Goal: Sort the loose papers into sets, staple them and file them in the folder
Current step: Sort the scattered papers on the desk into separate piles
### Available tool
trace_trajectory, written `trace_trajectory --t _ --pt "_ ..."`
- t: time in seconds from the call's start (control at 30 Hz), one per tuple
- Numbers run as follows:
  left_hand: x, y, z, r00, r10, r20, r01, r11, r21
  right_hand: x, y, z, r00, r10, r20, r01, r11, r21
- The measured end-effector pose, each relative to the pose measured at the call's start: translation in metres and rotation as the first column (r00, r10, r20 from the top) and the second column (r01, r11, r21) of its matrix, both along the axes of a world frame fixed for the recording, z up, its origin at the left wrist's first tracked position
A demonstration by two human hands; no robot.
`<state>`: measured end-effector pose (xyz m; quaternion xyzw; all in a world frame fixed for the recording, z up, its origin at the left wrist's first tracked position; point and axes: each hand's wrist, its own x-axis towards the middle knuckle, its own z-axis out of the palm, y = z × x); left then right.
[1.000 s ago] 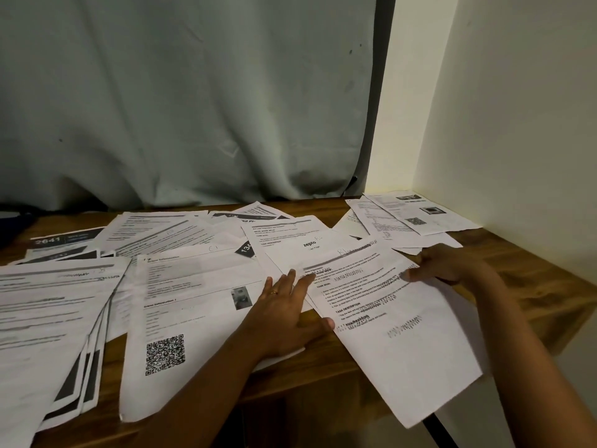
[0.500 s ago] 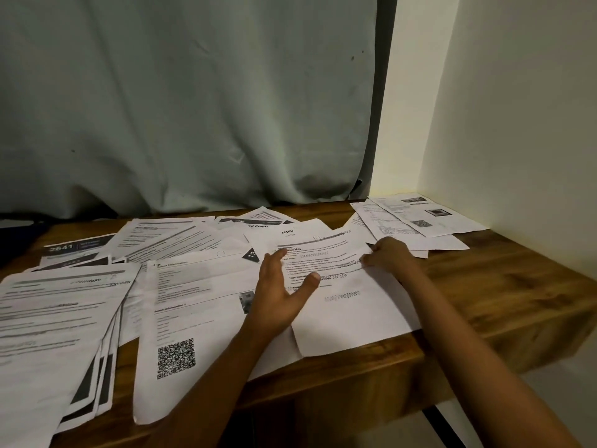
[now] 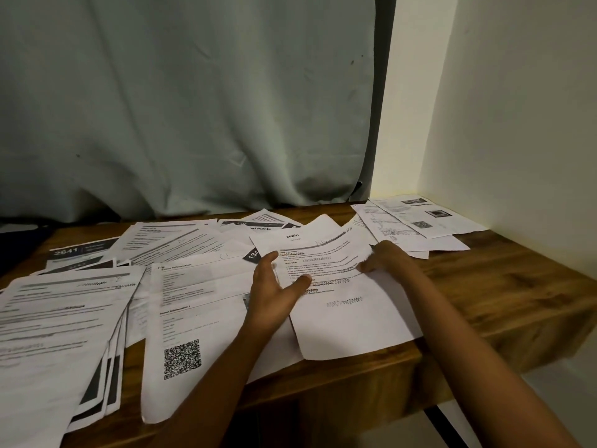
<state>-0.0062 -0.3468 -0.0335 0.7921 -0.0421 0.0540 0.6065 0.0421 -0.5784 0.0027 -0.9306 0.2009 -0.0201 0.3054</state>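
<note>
Head view: my left grip [image 3: 274,286] is wide, with straight fingers and the thumb pressing on the top sheet [image 3: 349,315]. My right grip [image 3: 387,258] is narrow and pinches that sheet's right side. The sheet lies on other loose papers [image 3: 193,295] near the front edge of the bench [image 3: 500,286], right of the middle. If I pull too fast, I think the paper could crease or tear at the pinch. It could also drag the papers under it, mix up the sets, or slip off the front edge.
</note>
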Motion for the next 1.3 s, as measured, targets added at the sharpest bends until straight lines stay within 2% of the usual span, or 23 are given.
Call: trace_trajectory --t 0.07,0.2,0.37,0.47,0.6,0.77,1.13,1.3 --pt "0.0 0.002 0.0 1.0 -0.009 -0.027 0.007 0.998 -0.065 -0.004 -0.006 -0.001 0.998 -0.018 0.059 0.01 0.992 0.127" --pt "-0.003 0.006 0.0 0.992 -0.123 -0.023 0.109 0.938 -0.329 -0.016 -0.017 -0.007 0.954 -0.035 0.298 -0.085 0.921 0.38" --pt "0.0 0.007 0.011 0.983 -0.184 -0.017 0.159 0.89 -0.428 -0.033 -0.014 0.001 0.88 -0.058 0.471 -0.222 0.827 0.516" --pt "0.004 0.003 0.04 0.99 -0.133 0.044 0.139 0.913 -0.382 -0.039 -0.012 0.013 0.834 -0.094 0.543 -0.261 0.801 0.539" --pt "0.024 -0.002 0.095 0.977 -0.037 0.208 0.082 0.974 -0.212 -0.041 -0.005 0.037 0.747 -0.185 0.639 -0.337 0.723 0.603" --pt "0.035 -0.018 0.133 0.938 -0.014 0.346 0.048 0.995 -0.091 -0.036 0.003 0.061 0.662 -0.205 0.72 -0.39 0.727 0.565" --pt "0.027 -0.027 0.1 0.935 0.006 0.356 0.014 0.998 -0.055 -0.037 0.005 0.043 0.696 -0.144 0.703 -0.351 0.786 0.509" --pt "0.026 -0.031 0.102 0.947 0.019 0.32 -0.015 1.0 -0.015 -0.031 0.001 0.043 0.695 -0.161 0.701 -0.221 0.879 0.422"
